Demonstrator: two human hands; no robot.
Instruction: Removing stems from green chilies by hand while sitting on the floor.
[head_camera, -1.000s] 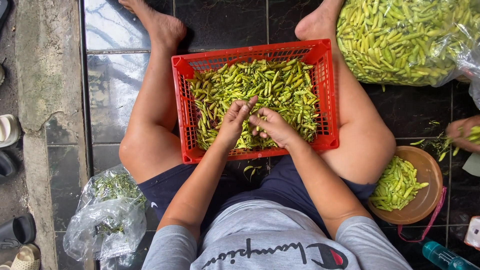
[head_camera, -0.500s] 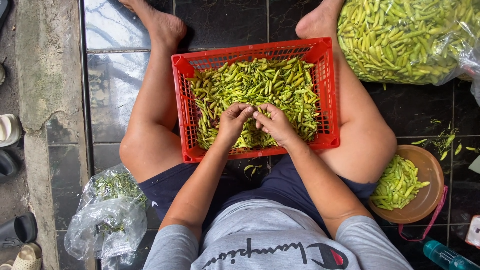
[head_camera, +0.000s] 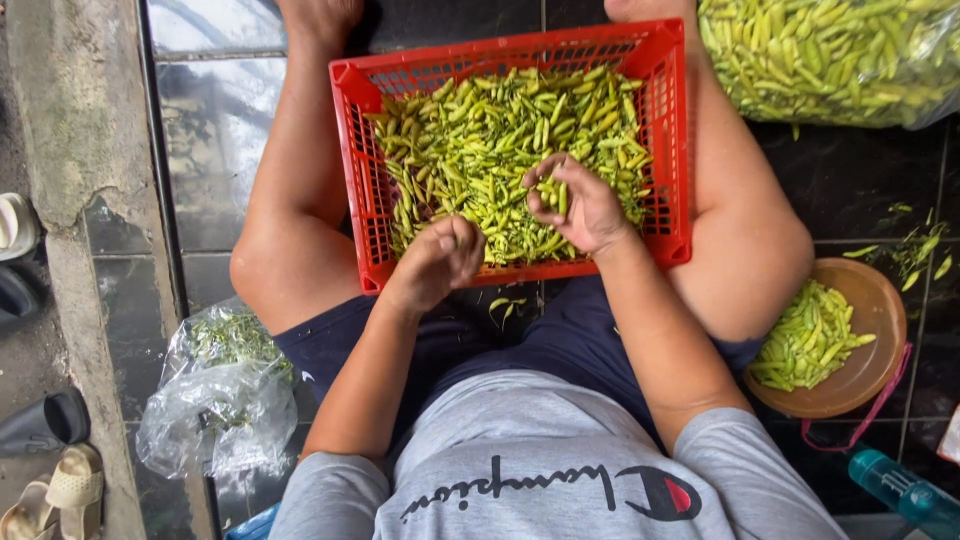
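A red plastic crate (head_camera: 355, 150) sits on the floor between my bent legs, filled with green chili peppers (head_camera: 480, 130). My left hand (head_camera: 437, 262) hovers over the crate's near edge with its fingers closed, pinching something small that I cannot make out. My right hand (head_camera: 575, 205) is cupped over the pile to the right, holding a few green chilies against its palm.
A brown bowl (head_camera: 880, 310) with green chilies stands by my right knee. A big clear bag of chilies (head_camera: 830, 55) lies at the top right. A crumpled plastic bag of stems (head_camera: 215, 395) is at my left. Sandals (head_camera: 45, 485) rest beyond a concrete curb (head_camera: 85, 200). A teal bottle (head_camera: 905, 490) lies bottom right.
My hands have come apart: the left pulled back toward the crate's near edge, the right stayed over the pile with chilies in it. The view has shifted closer.
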